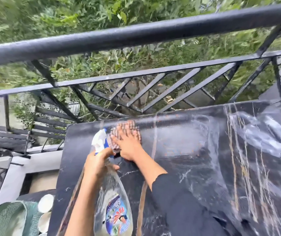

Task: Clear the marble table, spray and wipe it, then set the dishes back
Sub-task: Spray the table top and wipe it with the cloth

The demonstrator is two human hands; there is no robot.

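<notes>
- So, the table (196,159) is looking glossy: black marble, white and gold veins, wet streaks on the right.
- One checkered pinkish cloth (133,127) is lying near its far edge, and the right hand (127,143) is pressing flat on it, fingers straight.
- The left hand (97,165) is gripping the neck of one clear plastic spray bottle (114,206).
- Two round white dishes (46,205) are sitting off the table, lower left, blurry.

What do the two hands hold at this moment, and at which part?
The left hand grips the spray bottle at its neck, below the trigger head. The right hand holds nothing; it presses flat on the cloth.
</notes>
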